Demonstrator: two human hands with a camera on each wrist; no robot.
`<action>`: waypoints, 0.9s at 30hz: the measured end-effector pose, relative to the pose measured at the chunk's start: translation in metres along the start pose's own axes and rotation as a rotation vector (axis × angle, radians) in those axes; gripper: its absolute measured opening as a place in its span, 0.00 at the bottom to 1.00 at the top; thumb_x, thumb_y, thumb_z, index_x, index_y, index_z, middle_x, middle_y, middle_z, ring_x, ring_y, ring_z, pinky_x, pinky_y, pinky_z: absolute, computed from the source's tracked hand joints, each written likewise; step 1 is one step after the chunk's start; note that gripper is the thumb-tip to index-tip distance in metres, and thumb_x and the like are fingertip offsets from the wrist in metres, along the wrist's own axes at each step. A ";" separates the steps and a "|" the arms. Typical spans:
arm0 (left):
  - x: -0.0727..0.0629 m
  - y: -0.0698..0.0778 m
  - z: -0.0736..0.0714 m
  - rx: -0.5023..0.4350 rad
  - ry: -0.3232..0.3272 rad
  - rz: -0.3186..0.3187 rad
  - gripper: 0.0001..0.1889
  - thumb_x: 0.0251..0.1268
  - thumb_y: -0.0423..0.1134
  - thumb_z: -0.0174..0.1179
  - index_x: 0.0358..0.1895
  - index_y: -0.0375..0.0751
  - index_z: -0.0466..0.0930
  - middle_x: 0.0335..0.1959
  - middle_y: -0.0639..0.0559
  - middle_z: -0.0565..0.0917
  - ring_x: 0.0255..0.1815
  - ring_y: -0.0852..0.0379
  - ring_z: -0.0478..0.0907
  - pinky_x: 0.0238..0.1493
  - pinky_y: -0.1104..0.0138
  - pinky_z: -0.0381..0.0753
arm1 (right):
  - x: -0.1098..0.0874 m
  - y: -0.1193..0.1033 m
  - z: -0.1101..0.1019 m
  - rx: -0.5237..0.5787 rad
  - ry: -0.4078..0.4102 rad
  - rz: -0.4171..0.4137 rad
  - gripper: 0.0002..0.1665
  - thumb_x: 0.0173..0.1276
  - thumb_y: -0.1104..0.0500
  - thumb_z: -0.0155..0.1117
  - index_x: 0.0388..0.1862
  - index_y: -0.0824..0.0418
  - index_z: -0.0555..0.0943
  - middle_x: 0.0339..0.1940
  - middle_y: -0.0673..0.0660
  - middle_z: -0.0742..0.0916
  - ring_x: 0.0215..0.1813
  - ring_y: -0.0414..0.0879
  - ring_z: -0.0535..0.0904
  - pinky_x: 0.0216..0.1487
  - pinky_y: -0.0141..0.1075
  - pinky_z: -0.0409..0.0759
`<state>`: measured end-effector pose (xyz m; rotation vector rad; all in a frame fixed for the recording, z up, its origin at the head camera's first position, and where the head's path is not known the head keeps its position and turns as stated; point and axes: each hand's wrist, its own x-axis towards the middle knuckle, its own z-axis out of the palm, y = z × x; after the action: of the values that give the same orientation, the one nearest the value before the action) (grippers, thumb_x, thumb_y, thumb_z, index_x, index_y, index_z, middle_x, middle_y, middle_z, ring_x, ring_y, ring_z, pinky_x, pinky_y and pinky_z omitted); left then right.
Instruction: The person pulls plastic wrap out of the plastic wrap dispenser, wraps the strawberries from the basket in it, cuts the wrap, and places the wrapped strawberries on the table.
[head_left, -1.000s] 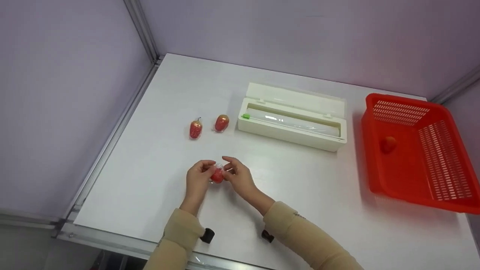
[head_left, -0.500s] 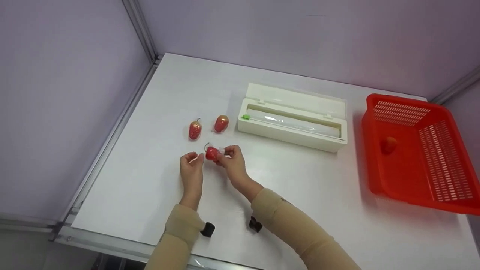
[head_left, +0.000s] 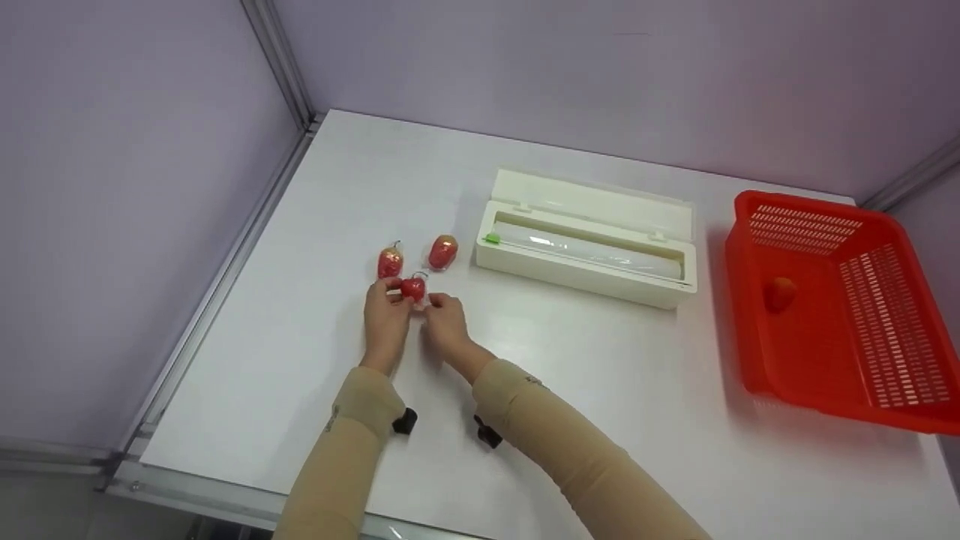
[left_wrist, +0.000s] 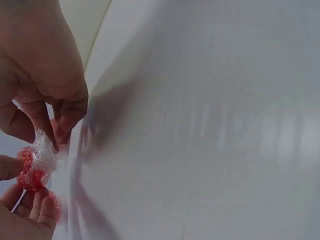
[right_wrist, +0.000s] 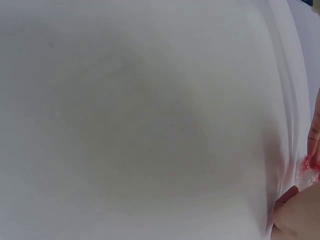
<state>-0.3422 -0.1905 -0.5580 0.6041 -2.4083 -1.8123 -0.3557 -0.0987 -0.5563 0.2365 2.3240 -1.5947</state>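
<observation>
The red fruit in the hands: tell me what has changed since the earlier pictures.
The red fruit has moved forward and slightly left, closer to the other two fruits. The left hand, which seemed off it half a second ago, grips it again; the right hand now appears to pinch its film. The other two fruits, box and basket stayed put.

From where I sit, I can see my person's bare left hand (head_left: 386,326) and bare right hand (head_left: 448,324). The left sleeve (head_left: 324,480) and right sleeve (head_left: 600,472) are long and tan, with a few creases. Each ends in a fat cuff. Both have small dark marks, too tiny for me to read. A little black block (head_left: 406,421) sticks out by the left cuff (head_left: 366,396), and another black block (head_left: 488,433) by the right cuff (head_left: 504,391).
</observation>
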 end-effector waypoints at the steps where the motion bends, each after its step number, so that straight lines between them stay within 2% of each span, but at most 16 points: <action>1: 0.003 -0.001 0.001 0.023 0.001 0.013 0.20 0.64 0.31 0.53 0.59 0.40 0.65 0.56 0.46 0.70 0.53 0.53 0.72 0.52 0.64 0.78 | 0.002 -0.002 0.000 -0.036 -0.009 0.006 0.22 0.64 0.63 0.49 0.56 0.68 0.75 0.53 0.62 0.79 0.58 0.52 0.73 0.62 0.41 0.71; 5: 0.013 -0.006 0.007 0.098 0.017 0.068 0.22 0.63 0.30 0.54 0.60 0.38 0.65 0.57 0.43 0.70 0.54 0.51 0.71 0.55 0.63 0.75 | 0.009 -0.006 -0.001 -0.181 -0.074 0.021 0.23 0.66 0.61 0.48 0.59 0.65 0.74 0.54 0.62 0.77 0.58 0.53 0.71 0.63 0.43 0.69; 8: 0.017 -0.010 0.009 0.170 0.038 0.101 0.20 0.63 0.31 0.55 0.59 0.36 0.67 0.55 0.42 0.71 0.53 0.50 0.71 0.56 0.62 0.73 | 0.012 -0.008 -0.003 -0.276 -0.118 -0.012 0.21 0.68 0.58 0.47 0.57 0.62 0.76 0.49 0.61 0.78 0.52 0.51 0.72 0.55 0.42 0.71; 11: 0.019 -0.012 0.011 0.248 0.048 0.135 0.19 0.63 0.32 0.55 0.58 0.35 0.68 0.54 0.42 0.72 0.53 0.50 0.71 0.57 0.61 0.72 | 0.013 -0.009 -0.004 -0.318 -0.131 -0.052 0.19 0.71 0.57 0.46 0.50 0.62 0.80 0.41 0.60 0.78 0.44 0.49 0.70 0.46 0.40 0.70; 12: 0.020 -0.012 0.011 0.272 0.047 0.145 0.19 0.64 0.32 0.54 0.57 0.35 0.68 0.54 0.42 0.72 0.54 0.49 0.71 0.58 0.61 0.72 | 0.013 -0.010 -0.004 -0.315 -0.121 -0.064 0.18 0.70 0.58 0.46 0.48 0.64 0.81 0.40 0.61 0.78 0.42 0.50 0.70 0.45 0.40 0.70; 14: 0.019 -0.010 0.012 0.311 0.042 0.168 0.18 0.64 0.32 0.54 0.57 0.35 0.68 0.54 0.42 0.73 0.56 0.49 0.71 0.60 0.60 0.71 | 0.012 -0.011 -0.005 -0.272 -0.078 -0.075 0.18 0.70 0.60 0.45 0.49 0.66 0.79 0.42 0.61 0.79 0.45 0.50 0.72 0.48 0.39 0.72; 17: 0.018 -0.008 0.015 0.347 0.024 0.186 0.17 0.65 0.31 0.53 0.57 0.36 0.69 0.54 0.43 0.74 0.59 0.49 0.71 0.63 0.60 0.69 | 0.011 -0.011 -0.006 -0.175 -0.016 -0.082 0.20 0.68 0.63 0.45 0.54 0.68 0.76 0.49 0.62 0.81 0.54 0.51 0.75 0.59 0.40 0.73; 19: 0.018 -0.008 0.015 0.363 0.015 0.187 0.17 0.66 0.32 0.52 0.57 0.36 0.69 0.54 0.43 0.74 0.59 0.49 0.70 0.64 0.59 0.69 | 0.010 -0.012 -0.005 -0.095 0.000 -0.075 0.22 0.68 0.64 0.44 0.59 0.67 0.73 0.53 0.60 0.80 0.58 0.51 0.74 0.62 0.40 0.72; 21: 0.018 -0.009 0.015 0.379 0.013 0.180 0.17 0.66 0.32 0.52 0.58 0.36 0.69 0.54 0.43 0.74 0.59 0.48 0.69 0.64 0.59 0.68 | 0.010 -0.013 -0.004 -0.043 -0.019 -0.063 0.21 0.68 0.65 0.44 0.57 0.67 0.75 0.51 0.59 0.81 0.55 0.49 0.75 0.59 0.38 0.74; 23: 0.019 -0.010 0.014 0.402 0.019 0.172 0.17 0.66 0.33 0.51 0.58 0.36 0.69 0.54 0.43 0.74 0.59 0.47 0.69 0.64 0.59 0.68 | 0.008 -0.015 -0.002 -0.011 -0.045 -0.055 0.19 0.67 0.66 0.44 0.53 0.68 0.77 0.43 0.57 0.82 0.47 0.46 0.76 0.50 0.34 0.76; 25: 0.020 -0.011 0.012 0.421 0.029 0.168 0.17 0.66 0.32 0.51 0.57 0.36 0.69 0.54 0.42 0.74 0.58 0.47 0.68 0.63 0.58 0.68 | 0.008 -0.018 -0.002 0.015 -0.080 -0.049 0.18 0.66 0.68 0.45 0.49 0.69 0.78 0.37 0.56 0.80 0.40 0.44 0.74 0.42 0.30 0.75; 27: 0.021 -0.010 0.011 0.431 0.031 0.167 0.17 0.66 0.32 0.51 0.57 0.36 0.70 0.54 0.42 0.75 0.57 0.47 0.68 0.62 0.58 0.69 | 0.007 -0.021 -0.003 0.020 -0.108 -0.047 0.17 0.65 0.68 0.45 0.47 0.69 0.79 0.35 0.56 0.80 0.37 0.43 0.73 0.39 0.30 0.75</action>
<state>-0.3619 -0.1895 -0.5745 0.4337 -2.7489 -1.2184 -0.3694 -0.1041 -0.5397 0.0981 2.2480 -1.6123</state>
